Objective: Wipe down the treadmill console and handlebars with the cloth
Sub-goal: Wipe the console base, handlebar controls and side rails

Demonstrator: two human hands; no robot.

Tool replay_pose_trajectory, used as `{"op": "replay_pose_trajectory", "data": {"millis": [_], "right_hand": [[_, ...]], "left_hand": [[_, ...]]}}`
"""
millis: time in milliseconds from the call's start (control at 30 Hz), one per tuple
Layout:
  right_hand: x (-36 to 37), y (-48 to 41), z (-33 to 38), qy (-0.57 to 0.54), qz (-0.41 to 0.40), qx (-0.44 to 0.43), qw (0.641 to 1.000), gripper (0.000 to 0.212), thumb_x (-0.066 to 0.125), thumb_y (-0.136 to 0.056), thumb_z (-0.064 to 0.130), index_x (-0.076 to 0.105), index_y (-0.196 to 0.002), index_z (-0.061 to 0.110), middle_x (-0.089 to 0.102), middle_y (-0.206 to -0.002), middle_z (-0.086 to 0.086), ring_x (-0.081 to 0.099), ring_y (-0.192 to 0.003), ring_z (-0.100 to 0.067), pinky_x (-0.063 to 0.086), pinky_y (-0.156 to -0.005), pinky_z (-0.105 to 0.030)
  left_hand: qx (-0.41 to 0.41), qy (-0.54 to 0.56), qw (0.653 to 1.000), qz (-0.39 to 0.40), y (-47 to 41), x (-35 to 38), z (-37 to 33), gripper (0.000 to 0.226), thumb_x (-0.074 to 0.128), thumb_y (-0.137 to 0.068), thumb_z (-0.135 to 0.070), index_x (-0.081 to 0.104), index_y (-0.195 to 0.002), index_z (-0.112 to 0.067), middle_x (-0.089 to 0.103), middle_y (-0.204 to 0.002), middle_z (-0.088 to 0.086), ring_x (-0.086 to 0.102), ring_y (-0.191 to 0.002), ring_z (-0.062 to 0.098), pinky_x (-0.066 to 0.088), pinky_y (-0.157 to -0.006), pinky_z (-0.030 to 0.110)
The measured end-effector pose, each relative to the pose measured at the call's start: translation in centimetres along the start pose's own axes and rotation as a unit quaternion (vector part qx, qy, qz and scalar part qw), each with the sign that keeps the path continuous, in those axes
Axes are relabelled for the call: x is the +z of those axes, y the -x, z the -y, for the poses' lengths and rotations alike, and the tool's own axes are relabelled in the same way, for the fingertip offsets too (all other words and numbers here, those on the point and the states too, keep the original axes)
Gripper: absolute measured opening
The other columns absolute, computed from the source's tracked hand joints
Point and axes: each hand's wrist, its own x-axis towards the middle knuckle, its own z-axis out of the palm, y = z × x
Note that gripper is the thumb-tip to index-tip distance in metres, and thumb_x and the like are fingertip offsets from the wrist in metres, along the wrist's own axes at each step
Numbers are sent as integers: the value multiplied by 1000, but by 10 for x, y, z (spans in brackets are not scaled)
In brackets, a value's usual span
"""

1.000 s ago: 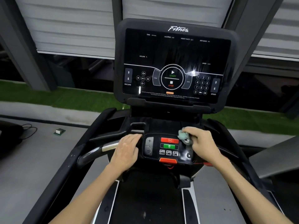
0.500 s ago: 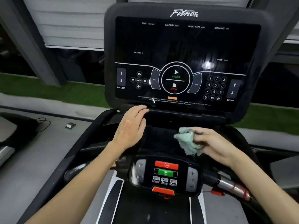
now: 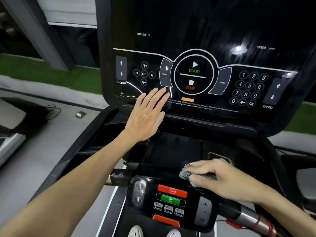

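Grey flooring and a strip of green turf (image 3: pixel 47 72) lie behind the treadmill, with a dark cable (image 3: pixel 53 110) and a small green-and-white object (image 3: pixel 80 114) on the floor to the left. Filling the upper view is the console (image 3: pixel 205 40), a glossy black screen printed with START and STOP in a central ring, INCLINE arrows at the left, and a number pad and SPEED arrows at the right. The left hand (image 3: pixel 147 115) is laid flat with straight fingers held close together, holding nothing; its fingertips touch the lower part of the screen just below the PROG key, and its palm is over the ledge beneath the screen. Lower down, the right hand (image 3: pixel 220 180) is blurred, its fingers stretched leftward over the cloth (image 3: pixel 185 174), a bunched pale green rag gripped between fingers and thumb and pressed onto the black deck just above the small control panel (image 3: pixel 171 199). That panel carries a red bar, a green bar, three speed keys and plus-minus rockers. A metal-sleeved handlebar (image 3: pixel 251 218) runs out to the right under the right wrist. Two shoe tips (image 3: pixel 136 232) show at the bottom edge.
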Motion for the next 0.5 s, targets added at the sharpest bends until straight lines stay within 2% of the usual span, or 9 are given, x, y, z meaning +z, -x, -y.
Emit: {"op": "replay_pose_trajectory", "data": {"millis": [33,67,133,167,267,300,367,400,500], "right_hand": [[4,-10,6,9,4,-9,1000,27,58,-94,29,69,-79,49,62,-124,19,42,-122,16,30,-107,-11],[10,-25,12,22,13,-26,999,31,57,-94,24,70,-70,38,65,-122,11,46,-123,8,33,-108,-16],[25,-58,28,46,16,-55,997,23,53,-93,19,70,-77,19,69,-113,-6,58,-116,-17,42,-103,-30],[33,-74,38,51,22,-66,996,20,52,-92,19,72,-89,18,70,-109,-9,62,-109,-24,44,-99,-35],[50,-101,56,26,33,-47,998,36,52,-91,21,60,-124,30,67,-117,2,61,-108,-15,47,-98,-34],[51,-100,55,19,27,-36,999,35,53,-90,23,59,-124,31,68,-115,3,62,-106,-14,48,-97,-36],[45,-84,48,4,16,-25,1000,24,55,-89,26,66,-110,25,70,-102,-2,64,-92,-16,49,-91,-44],[39,-72,42,-8,9,-15,1000,21,56,-88,24,68,-105,20,69,-101,-5,64,-93,-16,47,-93,-45],[18,-29,19,-73,11,27,997,19,57,-93,10,69,-106,4,62,-125,-5,52,-123,-14,35,-107,-27]], "left_hand": [[-2,0,1000,-2,0,0,-1,56,39,-98,-28,29,-149,-10,27,-157,7,23,-144,24,18,-115,42],[-2,-1,1000,-2,0,0,-1,56,38,-98,-28,28,-150,-10,27,-157,6,23,-144,24,18,-115,42],[1,-2,1000,0,-1,0,-1,56,37,-98,-28,28,-150,-11,27,-157,6,23,-144,23,18,-115,42],[4,0,1000,1,-1,0,0,55,37,-98,-29,28,-150,-11,28,-157,5,24,-144,23,17,-115,42],[10,7,1000,-3,0,-1,2,55,36,-98,-29,30,-149,-11,30,-156,5,26,-144,23,17,-115,42],[11,6,1000,-6,0,-1,3,54,36,-98,-29,30,-149,-11,30,-156,5,26,-144,23,18,-115,42],[10,6,1000,-10,1,0,3,54,35,-99,-29,30,-149,-11,30,-156,5,26,-144,22,18,-115,42],[10,8,1000,-12,1,1,3,54,35,-99,-29,30,-149,-11,30,-156,5,26,-144,22,18,-115,42],[11,14,1000,-18,1,2,2,54,35,-99,-29,31,-149,-10,31,-156,5,27,-143,22,18,-115,42]]}}
